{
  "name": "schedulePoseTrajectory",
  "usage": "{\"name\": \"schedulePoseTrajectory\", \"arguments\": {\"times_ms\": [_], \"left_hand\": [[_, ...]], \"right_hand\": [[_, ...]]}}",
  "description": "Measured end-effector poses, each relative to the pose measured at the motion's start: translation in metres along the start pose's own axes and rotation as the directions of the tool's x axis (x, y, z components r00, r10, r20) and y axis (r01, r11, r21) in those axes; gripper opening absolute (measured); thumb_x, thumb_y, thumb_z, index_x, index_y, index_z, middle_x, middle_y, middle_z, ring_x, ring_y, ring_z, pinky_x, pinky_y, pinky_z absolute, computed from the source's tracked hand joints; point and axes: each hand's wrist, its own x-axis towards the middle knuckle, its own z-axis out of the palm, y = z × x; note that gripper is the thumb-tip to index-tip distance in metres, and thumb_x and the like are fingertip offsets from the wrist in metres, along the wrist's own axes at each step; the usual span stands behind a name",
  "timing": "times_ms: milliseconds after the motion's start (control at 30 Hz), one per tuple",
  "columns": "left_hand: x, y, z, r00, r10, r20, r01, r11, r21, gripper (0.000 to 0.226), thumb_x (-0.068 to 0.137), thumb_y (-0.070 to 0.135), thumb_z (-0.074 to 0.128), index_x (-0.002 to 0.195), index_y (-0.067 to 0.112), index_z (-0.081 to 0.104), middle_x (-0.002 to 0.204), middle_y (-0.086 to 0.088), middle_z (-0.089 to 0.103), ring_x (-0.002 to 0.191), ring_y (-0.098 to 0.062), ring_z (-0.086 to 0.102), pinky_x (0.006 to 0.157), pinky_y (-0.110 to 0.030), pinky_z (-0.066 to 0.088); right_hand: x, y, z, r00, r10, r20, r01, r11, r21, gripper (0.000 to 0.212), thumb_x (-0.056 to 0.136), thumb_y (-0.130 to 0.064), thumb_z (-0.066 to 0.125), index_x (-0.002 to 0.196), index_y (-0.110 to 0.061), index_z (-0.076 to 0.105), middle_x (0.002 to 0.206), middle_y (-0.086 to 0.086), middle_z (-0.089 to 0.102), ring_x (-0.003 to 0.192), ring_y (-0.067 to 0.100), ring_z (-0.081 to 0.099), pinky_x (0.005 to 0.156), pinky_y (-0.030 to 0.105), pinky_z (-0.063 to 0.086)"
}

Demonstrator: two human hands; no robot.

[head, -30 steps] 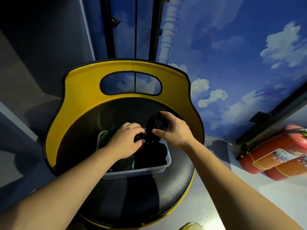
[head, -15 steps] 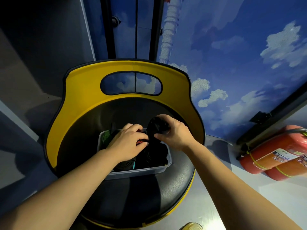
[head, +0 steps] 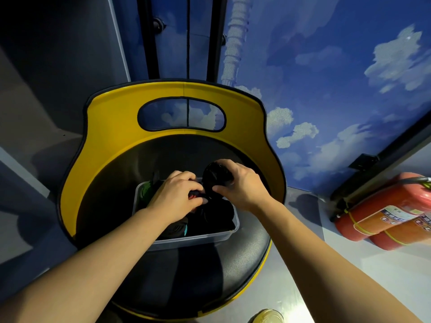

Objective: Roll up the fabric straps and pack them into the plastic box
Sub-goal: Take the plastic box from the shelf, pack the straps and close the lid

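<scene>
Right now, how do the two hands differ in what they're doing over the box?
The right hand holds a rolled black strap raised above the box's far rim; the left hand sits lower, reaching into the box. The right hand's grip wraps a bulky roll; the left hand's fingers curl round something small with a bit of red showing. Both are over the box on the seat.

A round black-cushioned chair with a yellow backrest (head: 112, 136) fills the frame's centre. Behind it, upper right, a blue wall painted with white clouds (head: 338, 89) — two red fire extinguishers (head: 384, 220) lie at right on the pale grey floor (head: 303, 287).
</scene>
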Motion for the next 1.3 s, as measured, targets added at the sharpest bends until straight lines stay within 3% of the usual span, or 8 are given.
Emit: {"name": "schedulePoseTrajectory", "arguments": {"times_ms": [133,300,433,567,733,1033,1300], "left_hand": [[-0.002,0.003,-0.004,1.0,0.008,0.03,-0.008,1.0,0.017,0.028,0.086,0.046,0.075,0.111,0.032,0.076,0.126,0.009,0.055,0.123,-0.015,0.042,0.102,-0.036,0.042],[-0.005,0.009,-0.005,0.991,0.006,0.132,-0.024,0.991,0.134,0.021,0.098,0.044,0.06,0.113,0.04,0.073,0.136,0.009,0.043,0.13,-0.018,0.033,0.102,-0.042,0.043],[-0.004,0.01,-0.003,0.985,0.023,0.172,-0.052,0.985,0.164,0.024,0.101,0.042,0.055,0.118,0.041,0.072,0.14,0.006,0.039,0.132,-0.021,0.03,0.105,-0.043,0.039],[-0.006,0.007,-0.004,0.988,0.045,0.151,-0.067,0.988,0.141,0.022,0.099,0.042,0.058,0.113,0.039,0.074,0.135,0.009,0.042,0.129,-0.02,0.033,0.104,-0.042,0.041],[-0.009,0.003,-0.004,0.992,0.08,0.099,-0.094,0.984,0.148,0.021,0.096,0.039,0.062,0.107,0.031,0.077,0.13,0.007,0.048,0.124,-0.021,0.039,0.096,-0.045,0.047],[-0.007,0.004,-0.004,0.989,0.035,0.144,-0.055,0.99,0.134,0.021,0.098,0.039,0.061,0.112,0.035,0.076,0.143,0.004,0.043,0.132,-0.023,0.033,0.108,-0.046,0.038],[-0.006,0.012,-0.004,0.969,-0.027,0.244,-0.015,0.985,0.169,0.028,0.102,0.034,0.052,0.123,0.044,0.067,0.149,0.006,0.032,0.139,-0.023,0.022,0.116,-0.046,0.027]], "right_hand": [[-0.004,0.005,0.002,1.0,0.01,-0.024,-0.008,0.995,0.1,0.062,0.08,-0.035,0.08,0.134,-0.035,0.051,0.119,-0.004,0.068,0.1,0.017,0.066,0.087,0.039,0.056],[-0.008,0.003,0.007,0.997,-0.067,-0.032,0.067,0.998,-0.024,0.064,0.081,-0.033,0.078,0.137,-0.033,0.048,0.123,-0.003,0.064,0.109,0.019,0.062,0.089,0.038,0.053],[-0.006,0.005,0.004,0.999,-0.032,0.02,0.033,0.999,-0.025,0.063,0.08,-0.035,0.077,0.135,-0.033,0.046,0.122,-0.002,0.064,0.108,0.02,0.062,0.088,0.035,0.05],[-0.002,0.007,0.003,0.998,-0.043,0.042,0.044,0.998,-0.04,0.061,0.078,-0.037,0.078,0.13,-0.029,0.048,0.115,0.0,0.066,0.102,0.022,0.063,0.078,0.03,0.046],[0.0,0.004,0.003,0.998,-0.032,0.062,0.036,0.997,-0.067,0.061,0.075,-0.038,0.079,0.126,-0.028,0.047,0.11,0.004,0.065,0.099,0.026,0.063,0.082,0.039,0.053],[0.0,0.002,0.008,1.0,-0.015,0.02,0.016,0.999,-0.052,0.057,0.071,-0.043,0.083,0.116,-0.028,0.05,0.104,0.0,0.065,0.093,0.022,0.063,0.076,0.037,0.053],[-0.003,0.0,0.011,0.999,-0.039,0.035,0.041,0.997,-0.064,0.059,0.076,-0.037,0.081,0.126,-0.027,0.051,0.11,0.001,0.064,0.099,0.024,0.063,0.08,0.036,0.051]]}}
